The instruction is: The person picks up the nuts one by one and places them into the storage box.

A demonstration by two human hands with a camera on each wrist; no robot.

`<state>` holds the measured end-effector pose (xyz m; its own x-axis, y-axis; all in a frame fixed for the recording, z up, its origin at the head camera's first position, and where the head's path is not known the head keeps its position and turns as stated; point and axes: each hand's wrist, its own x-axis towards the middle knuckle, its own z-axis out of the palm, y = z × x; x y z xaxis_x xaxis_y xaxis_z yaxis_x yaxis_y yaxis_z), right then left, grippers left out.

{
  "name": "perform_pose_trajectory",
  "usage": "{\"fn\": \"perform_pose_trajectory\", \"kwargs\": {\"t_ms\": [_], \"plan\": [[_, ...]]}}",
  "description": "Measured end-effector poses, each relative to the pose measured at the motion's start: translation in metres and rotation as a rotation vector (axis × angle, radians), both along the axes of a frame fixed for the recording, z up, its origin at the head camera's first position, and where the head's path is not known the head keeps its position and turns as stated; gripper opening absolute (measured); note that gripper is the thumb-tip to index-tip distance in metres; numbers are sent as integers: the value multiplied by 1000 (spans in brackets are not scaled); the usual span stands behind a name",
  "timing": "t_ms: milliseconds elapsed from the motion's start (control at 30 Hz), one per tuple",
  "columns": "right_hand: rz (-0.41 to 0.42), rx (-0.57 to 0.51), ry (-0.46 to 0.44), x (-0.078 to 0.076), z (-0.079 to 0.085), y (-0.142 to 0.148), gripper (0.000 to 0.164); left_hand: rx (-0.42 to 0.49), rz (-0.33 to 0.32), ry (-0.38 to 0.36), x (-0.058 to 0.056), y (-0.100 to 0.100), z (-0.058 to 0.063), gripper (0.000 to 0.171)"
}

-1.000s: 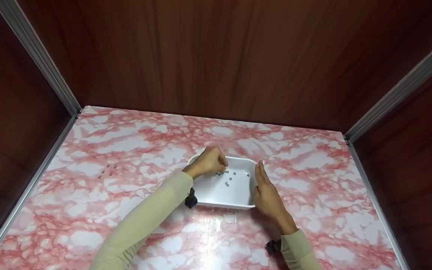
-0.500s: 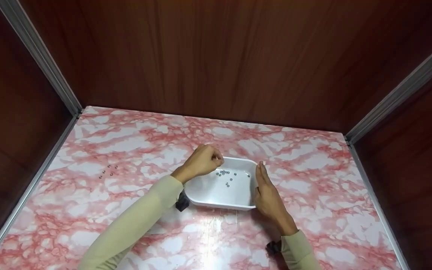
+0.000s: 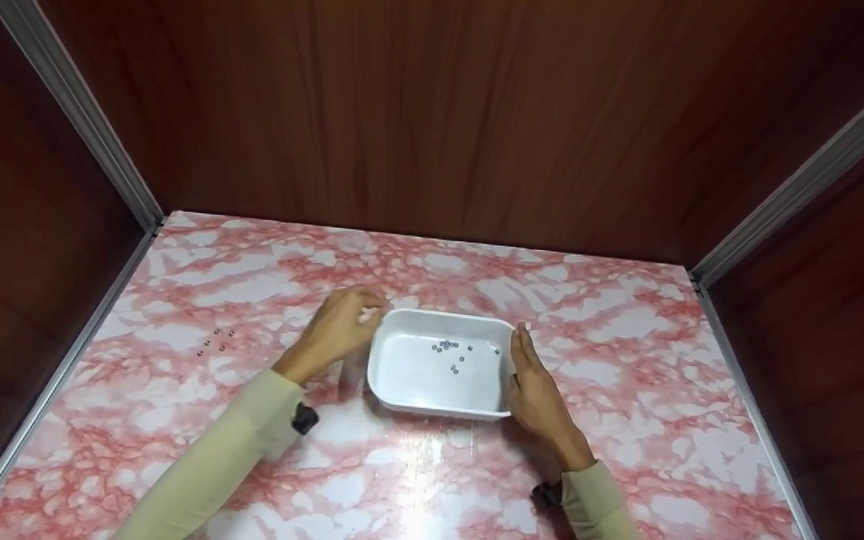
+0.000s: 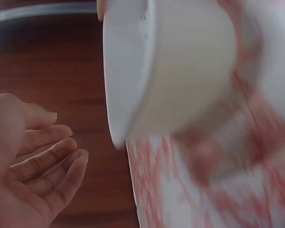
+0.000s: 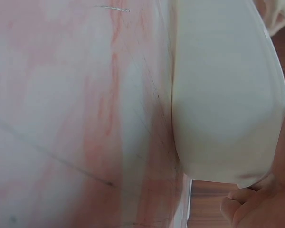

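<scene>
A white rectangular tray (image 3: 432, 390) stands on the table, with several small nut-like metal pieces (image 3: 462, 359) scattered over its floor. Just off the tray's left end is my left hand (image 3: 338, 326). In the left wrist view that hand (image 4: 38, 166) has loosely bent fingers and holds nothing; the tray's outer wall (image 4: 194, 66) is beside it. My right hand (image 3: 537, 390) rests along the tray's right end, its fingers pointing away from me and its thumb by the rim. In the right wrist view, the tray (image 5: 223, 95) partly hides those fingers.
Several similar small metal pieces (image 3: 223, 348) lie on the left part of the red-and-white marbled table (image 3: 627, 322). A brown wood-look panel (image 3: 432, 127) stands behind the table, and more panels flank it in grey metal framing.
My left hand has moved left, from over the inside of the tray to beyond its left end, and its fingers have loosened. The right hand and tray have stayed in place.
</scene>
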<state>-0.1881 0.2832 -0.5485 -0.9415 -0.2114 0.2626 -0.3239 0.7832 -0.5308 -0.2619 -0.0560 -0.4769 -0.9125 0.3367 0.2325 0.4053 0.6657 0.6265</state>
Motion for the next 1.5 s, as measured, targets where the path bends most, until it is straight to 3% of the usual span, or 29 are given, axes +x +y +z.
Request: {"fn": "perform_pose_trajectory", "kwargs": {"t_ms": [167, 367, 500, 667, 867, 1267, 1500], "plan": [[-8, -1, -3, 1, -1, 1, 67, 23, 85, 16, 4, -31, -8, 28], [-1, -15, -28, 1, 0, 0, 65, 47, 135, 79, 13, -68, -22, 24], [-9, -15, -31, 1, 1, 0, 65, -5, 176, 134, 19, -91, -32, 25], [-9, -16, -32, 0, 2, 0, 67, -72, 226, 263, 23, -120, -47, 23], [-4, -3, -28, -1, 2, 0, 67, -144, 244, 356, 33, -158, -66, 16], [7, 3, -34, -1, 2, -1, 67, -203, 284, 310, 59, -209, -85, 13], [3, -5, -38, 0, 1, 0, 66, -226, 329, 136, 68, -224, -86, 13]]}}
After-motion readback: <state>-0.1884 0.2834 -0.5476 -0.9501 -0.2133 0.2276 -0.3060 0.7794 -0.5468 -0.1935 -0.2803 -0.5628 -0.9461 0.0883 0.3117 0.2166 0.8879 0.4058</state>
